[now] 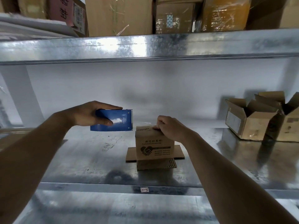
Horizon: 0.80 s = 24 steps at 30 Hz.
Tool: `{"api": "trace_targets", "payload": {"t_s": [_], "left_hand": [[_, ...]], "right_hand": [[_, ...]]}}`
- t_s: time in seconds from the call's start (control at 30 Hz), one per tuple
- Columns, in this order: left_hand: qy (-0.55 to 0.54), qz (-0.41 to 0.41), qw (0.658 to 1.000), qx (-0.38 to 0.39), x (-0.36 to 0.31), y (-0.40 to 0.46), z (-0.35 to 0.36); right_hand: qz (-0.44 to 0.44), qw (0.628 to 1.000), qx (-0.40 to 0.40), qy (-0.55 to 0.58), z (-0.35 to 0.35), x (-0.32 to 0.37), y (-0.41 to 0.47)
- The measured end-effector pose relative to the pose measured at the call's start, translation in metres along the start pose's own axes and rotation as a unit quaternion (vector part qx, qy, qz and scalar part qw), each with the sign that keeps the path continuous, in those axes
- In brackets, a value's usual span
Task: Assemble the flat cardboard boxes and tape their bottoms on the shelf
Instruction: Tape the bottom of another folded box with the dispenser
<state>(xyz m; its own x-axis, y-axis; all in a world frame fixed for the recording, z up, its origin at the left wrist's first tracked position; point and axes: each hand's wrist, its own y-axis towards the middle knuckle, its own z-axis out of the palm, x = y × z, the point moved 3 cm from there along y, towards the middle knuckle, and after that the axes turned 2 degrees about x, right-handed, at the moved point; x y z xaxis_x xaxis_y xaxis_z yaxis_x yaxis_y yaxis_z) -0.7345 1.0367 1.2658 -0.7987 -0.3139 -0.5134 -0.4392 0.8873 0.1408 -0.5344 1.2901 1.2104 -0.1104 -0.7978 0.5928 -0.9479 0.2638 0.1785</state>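
Cardboard box (154,145) under your right hand (169,127), blue tape dispenser (113,120) gripped in your left hand (92,114).

You are pinching the box's upturned top edge with curled right fingers while it is standing on the metal shelf (89,159), its loose flaps splaying flat beneath it. Your left hand is wrapping around the dispenser just to the left of and slightly above that edge, toothed blade pointing right toward the box. The box's long side is running left to right, so the dispenser is probably crossing rightward next. Two assembled boxes (252,120) are sitting well off beyond your right hand.
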Motion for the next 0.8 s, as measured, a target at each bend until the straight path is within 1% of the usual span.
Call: {"api": "trace_targets", "payload": {"t_s": [0.13,0.2,0.27,0.33,0.4,0.47,0.57,0.63,0.7,0.8], "left_hand": [[0.048,0.023,0.997,-0.056,-0.015,0.012,0.009],[0.046,0.031,0.996,-0.073,-0.020,0.016,0.012],[0.038,0.029,0.997,-0.068,-0.020,0.017,0.012],[0.005,0.024,0.999,-0.043,-0.017,0.015,0.012],[-0.047,0.028,0.998,-0.019,-0.013,0.009,0.012],[-0.073,0.030,0.997,-0.004,-0.008,0.004,0.012],[-0.079,0.016,0.997,0.016,0.002,-0.003,0.009],[-0.079,0.000,0.997,0.026,0.009,-0.008,0.006],[-0.075,-0.023,0.997,0.018,0.015,-0.013,0.003],[-0.040,-0.026,0.999,-0.008,0.014,-0.014,0.003]], "right_hand": [[0.016,0.999,-0.034,0.037,0.000,0.000,-0.003],[0.024,0.997,-0.045,0.062,-0.001,-0.004,-0.003],[0.029,0.995,-0.046,0.082,-0.001,-0.009,-0.002],[0.033,0.994,-0.038,0.092,-0.003,-0.011,-0.001],[0.032,0.995,-0.027,0.087,-0.005,-0.013,0.000],[0.028,0.997,-0.011,0.069,-0.006,-0.012,0.001],[0.018,0.999,0.011,0.038,-0.007,-0.009,0.003],[0.014,1.000,0.008,0.026,-0.007,-0.007,0.004],[0.016,0.999,0.005,0.027,-0.007,-0.007,0.004],[0.020,0.999,-0.002,0.030,-0.006,-0.005,0.004]]}}
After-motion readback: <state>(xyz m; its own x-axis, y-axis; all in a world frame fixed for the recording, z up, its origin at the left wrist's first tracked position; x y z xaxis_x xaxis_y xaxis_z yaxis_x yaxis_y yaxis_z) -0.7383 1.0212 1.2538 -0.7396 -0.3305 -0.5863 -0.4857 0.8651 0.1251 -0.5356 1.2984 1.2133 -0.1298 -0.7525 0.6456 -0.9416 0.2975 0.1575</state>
